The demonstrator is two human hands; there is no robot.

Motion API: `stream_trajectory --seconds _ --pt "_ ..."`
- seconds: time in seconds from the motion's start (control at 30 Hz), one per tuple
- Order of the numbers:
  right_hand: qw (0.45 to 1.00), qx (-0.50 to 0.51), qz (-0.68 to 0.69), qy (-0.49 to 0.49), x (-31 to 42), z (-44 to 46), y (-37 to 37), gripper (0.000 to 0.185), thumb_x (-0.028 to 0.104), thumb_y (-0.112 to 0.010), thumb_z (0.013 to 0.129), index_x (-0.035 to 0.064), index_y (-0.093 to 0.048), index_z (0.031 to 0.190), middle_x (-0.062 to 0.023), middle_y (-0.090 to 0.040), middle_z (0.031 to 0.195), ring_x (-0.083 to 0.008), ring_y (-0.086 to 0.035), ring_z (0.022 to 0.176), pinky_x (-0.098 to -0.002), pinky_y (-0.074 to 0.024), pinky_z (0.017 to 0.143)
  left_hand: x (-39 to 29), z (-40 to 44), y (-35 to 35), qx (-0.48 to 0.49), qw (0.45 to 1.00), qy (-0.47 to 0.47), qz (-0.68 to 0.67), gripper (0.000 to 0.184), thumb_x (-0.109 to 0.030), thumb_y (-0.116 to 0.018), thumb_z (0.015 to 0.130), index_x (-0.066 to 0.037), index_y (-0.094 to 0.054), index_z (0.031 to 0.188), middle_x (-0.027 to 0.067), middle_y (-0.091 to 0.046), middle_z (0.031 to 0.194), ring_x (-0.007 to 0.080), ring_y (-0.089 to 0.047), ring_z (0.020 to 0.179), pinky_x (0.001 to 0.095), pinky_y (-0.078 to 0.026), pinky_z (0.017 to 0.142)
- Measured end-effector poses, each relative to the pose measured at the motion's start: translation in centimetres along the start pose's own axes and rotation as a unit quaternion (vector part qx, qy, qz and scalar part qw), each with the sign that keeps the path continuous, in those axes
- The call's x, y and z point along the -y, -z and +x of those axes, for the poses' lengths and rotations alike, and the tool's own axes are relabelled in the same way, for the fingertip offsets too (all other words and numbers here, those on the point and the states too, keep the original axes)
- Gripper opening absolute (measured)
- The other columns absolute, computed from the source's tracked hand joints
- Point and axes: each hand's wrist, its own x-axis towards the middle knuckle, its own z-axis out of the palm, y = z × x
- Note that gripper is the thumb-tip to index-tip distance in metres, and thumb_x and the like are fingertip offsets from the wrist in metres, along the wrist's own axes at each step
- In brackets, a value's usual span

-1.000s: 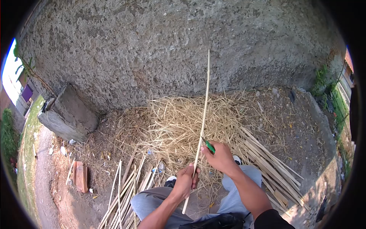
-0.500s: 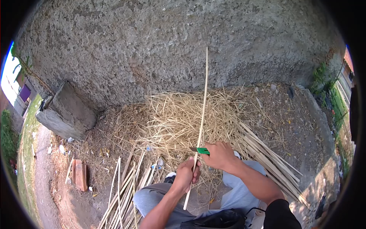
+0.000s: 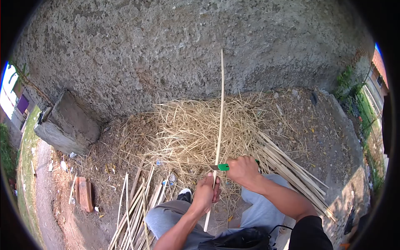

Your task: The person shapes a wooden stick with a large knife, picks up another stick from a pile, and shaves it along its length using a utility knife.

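A long, pale wooden strip [image 3: 221, 108] stands nearly upright in view, its top end in front of the rough wall. My left hand [image 3: 205, 193] is closed around its lower part, and a short end sticks out below the fist. Just above that grip, my right hand [image 3: 243, 170] is wrapped round a green-handled knife [image 3: 223, 167]. The dark blade lies across the strip, close above my left thumb. The strip's far end hangs free, and my right palm hides most of the knife handle.
A heap of thin shavings [image 3: 196, 133] lies by the wall [image 3: 166, 54]. Bundles of strips rest at the left [image 3: 133, 216] and right [image 3: 291, 171] of my legs. Bricks [image 3: 84, 193] and a concrete block [image 3: 73, 123] are at the left.
The knife has come down the strip toward my left hand, and its blade has turned from slanting to nearly level. My left hand has kept its grip. The view has shifted slightly.
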Motion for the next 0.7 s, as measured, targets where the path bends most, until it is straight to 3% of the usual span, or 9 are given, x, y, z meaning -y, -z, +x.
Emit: stream_trajectory --seconds 0.37,0.47,0.7 --pt "0.994 -0.079 -0.074 0.018 -2.9 4.3 -2.6 0.015 0.010 -0.057 0.081 0.0050 -0.067 0.071 -0.0165 -0.066 0.064 -0.0318 -0.068 0.059 -0.0431 -0.0523 0.051 0.5 0.2 0.4 -0.043 0.996 -0.010 0.078 0.038 -0.040 -0.032 0.106 -0.010 -0.045 0.085 -0.0037 -0.033 0.056 0.0080 -0.028 0.043 0.0256 -0.021 0.039" --pt "0.981 -0.150 -0.111 -0.058 -4.9 7.3 -2.2 0.015 0.011 -0.057 0.082 0.0052 -0.068 0.072 -0.0155 -0.067 0.067 -0.0302 -0.068 0.061 -0.0423 -0.0521 0.051 1.8 0.8 -0.2 -0.064 0.991 -0.048 0.110 0.043 -0.040 -0.033 0.105 -0.009 -0.048 0.079 -0.0037 -0.034 0.055 0.0086 -0.031 0.043 0.0263 -0.025 0.038" --pt "0.988 -0.074 -0.130 -0.034 -4.4 10.2 -2.0 0.016 0.011 -0.057 0.084 0.0046 -0.071 0.079 -0.0143 -0.069 0.077 -0.0283 -0.070 0.070 -0.0418 -0.0529 0.056 0.4 0.5 2.2 -0.094 0.977 -0.061 0.180 0.040 -0.041 -0.034 0.105 -0.010 -0.047 0.083 -0.0046 -0.033 0.055 0.0077 -0.029 0.042 0.0263 -0.022 0.039"
